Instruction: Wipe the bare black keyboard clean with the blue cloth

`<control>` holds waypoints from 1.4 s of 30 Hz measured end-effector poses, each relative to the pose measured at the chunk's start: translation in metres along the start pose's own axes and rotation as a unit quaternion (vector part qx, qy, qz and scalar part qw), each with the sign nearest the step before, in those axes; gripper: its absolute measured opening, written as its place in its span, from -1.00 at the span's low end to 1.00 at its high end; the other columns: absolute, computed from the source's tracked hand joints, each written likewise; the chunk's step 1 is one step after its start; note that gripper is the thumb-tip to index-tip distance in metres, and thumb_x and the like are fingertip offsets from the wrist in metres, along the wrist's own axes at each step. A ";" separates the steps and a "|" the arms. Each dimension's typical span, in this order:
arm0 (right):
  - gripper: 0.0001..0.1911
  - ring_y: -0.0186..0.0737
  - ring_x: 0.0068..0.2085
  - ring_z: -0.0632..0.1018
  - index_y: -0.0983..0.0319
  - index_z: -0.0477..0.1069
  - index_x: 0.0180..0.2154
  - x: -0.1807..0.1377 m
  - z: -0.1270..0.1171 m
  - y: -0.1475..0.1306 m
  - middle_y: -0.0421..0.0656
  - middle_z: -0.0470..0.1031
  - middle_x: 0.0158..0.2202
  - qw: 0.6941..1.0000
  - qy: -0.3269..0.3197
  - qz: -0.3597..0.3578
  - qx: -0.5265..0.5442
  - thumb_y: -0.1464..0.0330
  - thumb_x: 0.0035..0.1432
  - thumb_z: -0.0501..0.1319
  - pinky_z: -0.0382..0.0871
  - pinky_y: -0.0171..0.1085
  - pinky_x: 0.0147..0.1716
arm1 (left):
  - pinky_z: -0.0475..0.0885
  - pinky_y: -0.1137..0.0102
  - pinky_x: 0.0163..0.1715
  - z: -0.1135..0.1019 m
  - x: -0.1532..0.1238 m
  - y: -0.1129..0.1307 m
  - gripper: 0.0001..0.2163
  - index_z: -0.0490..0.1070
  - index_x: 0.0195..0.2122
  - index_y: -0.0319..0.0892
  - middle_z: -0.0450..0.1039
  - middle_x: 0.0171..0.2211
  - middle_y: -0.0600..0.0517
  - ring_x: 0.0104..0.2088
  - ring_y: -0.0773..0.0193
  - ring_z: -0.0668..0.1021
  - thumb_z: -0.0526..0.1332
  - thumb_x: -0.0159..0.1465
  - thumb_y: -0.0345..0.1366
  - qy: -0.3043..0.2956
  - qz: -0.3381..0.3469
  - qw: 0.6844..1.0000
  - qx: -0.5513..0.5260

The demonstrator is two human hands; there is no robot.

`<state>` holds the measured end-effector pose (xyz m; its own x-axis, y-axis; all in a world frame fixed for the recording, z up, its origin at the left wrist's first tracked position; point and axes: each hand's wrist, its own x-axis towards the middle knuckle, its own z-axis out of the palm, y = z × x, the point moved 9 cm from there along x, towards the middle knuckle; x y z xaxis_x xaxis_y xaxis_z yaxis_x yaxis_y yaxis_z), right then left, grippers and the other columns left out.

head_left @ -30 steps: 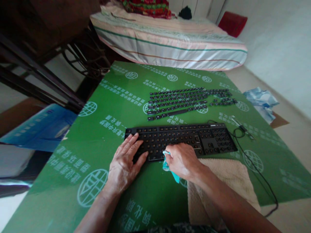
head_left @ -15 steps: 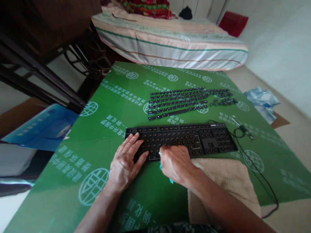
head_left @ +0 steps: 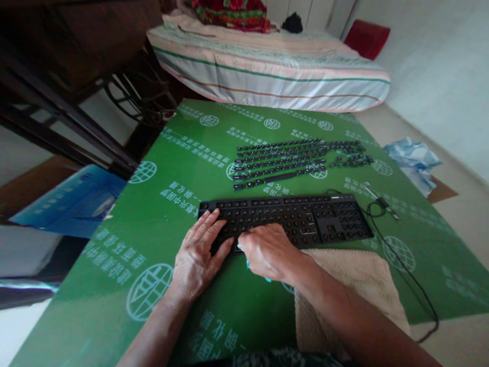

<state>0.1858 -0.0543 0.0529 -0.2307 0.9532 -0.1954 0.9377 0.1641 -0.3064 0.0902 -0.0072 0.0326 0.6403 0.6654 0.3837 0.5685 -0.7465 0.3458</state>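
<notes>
A black keyboard [head_left: 263, 204], stripped of its keycaps, lies across the green table with its bare key posts showing. My left hand [head_left: 202, 250] rests over its left end, fingers stretched out and thumb apart on the front edge. Closed in a fist, my right hand [head_left: 267, 250] is at the keyboard's front edge, just right of my left thumb. It grips a thin teal thing [head_left: 248, 263], mostly hidden by the fingers, so its kind does not show. Beyond the keyboard, black keycaps [head_left: 278, 177] lie in several rows, with smaller groups to the right.
A folded beige towel [head_left: 355, 285] lies partly under my right forearm. The keyboard's black cable [head_left: 401, 262] curls over the right side of the table [head_left: 95, 300], near a small slim tool [head_left: 382, 201]. A blue box [head_left: 76, 201] stands at left; a bed [head_left: 275, 81] is behind.
My right hand has slid a little to the left along the keyboard's front edge with the teal thing in it. My left hand and the keycaps stay in place.
</notes>
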 end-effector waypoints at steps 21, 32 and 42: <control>-0.82 -0.14 -0.29 0.60 0.24 0.50 -0.32 0.000 0.003 0.013 -0.03 0.61 -0.36 0.990 -0.029 0.139 0.014 0.43 0.10 0.11 0.36 -0.26 -0.34 | 0.30 0.11 0.18 -0.003 -0.001 0.003 -0.70 0.38 0.01 -0.27 0.33 0.14 -0.19 0.22 0.10 0.29 0.09 0.30 -0.29 0.021 0.019 0.999 -0.017; -0.78 -0.13 -0.29 0.59 0.27 0.49 -0.29 0.013 0.003 -0.013 0.00 0.59 -0.33 0.999 -0.017 0.035 -0.012 0.48 0.08 0.08 0.33 -0.25 -0.35 | 0.33 0.10 0.16 -0.002 -0.004 0.000 -0.68 0.34 0.05 -0.23 0.31 0.16 -0.17 0.23 0.12 0.27 0.00 0.30 -0.42 0.024 0.038 0.999 -0.020; -0.70 -0.34 -0.42 0.51 0.18 0.48 -0.36 0.007 -0.003 0.016 -0.21 0.57 -0.45 0.991 0.060 0.078 0.095 0.29 0.28 0.01 0.08 -0.35 -0.45 | 0.30 0.10 0.18 0.000 -0.003 -0.002 -0.68 0.34 0.05 -0.22 0.30 0.17 -0.15 0.24 0.12 0.25 -0.01 0.31 -0.41 0.013 0.017 0.999 -0.040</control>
<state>0.2001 -0.0438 0.0491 -0.0434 0.9884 -0.1453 0.8908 -0.0276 -0.4535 0.0866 -0.0079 0.0309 0.6444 0.6399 0.4187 0.5023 -0.7670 0.3992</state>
